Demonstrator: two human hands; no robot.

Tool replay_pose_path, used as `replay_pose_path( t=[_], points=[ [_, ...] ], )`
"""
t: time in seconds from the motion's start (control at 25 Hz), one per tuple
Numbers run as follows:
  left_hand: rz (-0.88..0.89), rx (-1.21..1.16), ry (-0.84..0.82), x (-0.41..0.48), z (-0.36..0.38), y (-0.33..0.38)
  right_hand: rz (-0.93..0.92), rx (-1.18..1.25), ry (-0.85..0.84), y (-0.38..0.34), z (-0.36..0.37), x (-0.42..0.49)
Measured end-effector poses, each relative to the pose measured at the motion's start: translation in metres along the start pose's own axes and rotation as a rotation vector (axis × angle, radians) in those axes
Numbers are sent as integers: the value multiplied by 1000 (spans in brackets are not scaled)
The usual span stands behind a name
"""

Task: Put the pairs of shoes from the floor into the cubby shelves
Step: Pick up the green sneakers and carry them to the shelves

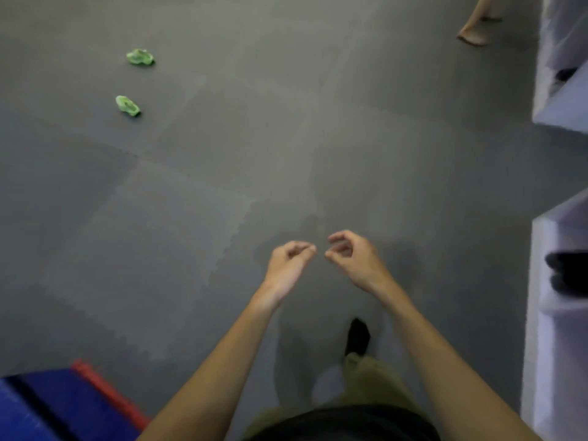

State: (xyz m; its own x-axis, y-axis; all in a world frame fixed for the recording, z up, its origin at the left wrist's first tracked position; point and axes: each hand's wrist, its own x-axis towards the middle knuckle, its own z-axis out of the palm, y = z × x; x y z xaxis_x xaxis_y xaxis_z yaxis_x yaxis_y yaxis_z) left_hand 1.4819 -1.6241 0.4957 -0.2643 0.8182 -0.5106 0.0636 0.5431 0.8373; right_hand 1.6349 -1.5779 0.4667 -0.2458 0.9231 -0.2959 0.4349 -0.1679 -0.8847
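Two green shoes lie apart on the grey floor at the far left: one green shoe (140, 57) farther away, the other green shoe (127, 105) nearer. White cubby shelves (541, 281) run along the right edge, and a dark pair of shoes (568, 273) sits in one compartment. Another dark shoe (565, 73) shows in a farther cubby. My left hand (288, 265) and my right hand (354, 259) hover side by side over the floor in the middle, fingers loosely curled, holding nothing.
A blue mat with a red edge (63, 402) lies at the bottom left. Another person's bare foot (474, 35) stands at the top right near the shelves. My own dark-socked foot (358, 337) is below my hands. Grey floor mats (222, 138) stretch toward the green shoes.
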Motion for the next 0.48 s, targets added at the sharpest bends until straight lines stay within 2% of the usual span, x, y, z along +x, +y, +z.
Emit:
replay_pose_path(
  t=[0.08,0.2,0.4,0.48],
  points=[
    [-17,-26,109,45,-20,25,-60,-30,-96,-33,-3,64],
    [-141,-184,274,95,-60,40,-138,-87,-203,-80,8,159],
    [-190,-354,500,206,-132,63,-291,-131,-371,-160,74,312],
    [-157,-391,509,277,-166,84,-296,-160,-382,-186,104,373]
  ],
)
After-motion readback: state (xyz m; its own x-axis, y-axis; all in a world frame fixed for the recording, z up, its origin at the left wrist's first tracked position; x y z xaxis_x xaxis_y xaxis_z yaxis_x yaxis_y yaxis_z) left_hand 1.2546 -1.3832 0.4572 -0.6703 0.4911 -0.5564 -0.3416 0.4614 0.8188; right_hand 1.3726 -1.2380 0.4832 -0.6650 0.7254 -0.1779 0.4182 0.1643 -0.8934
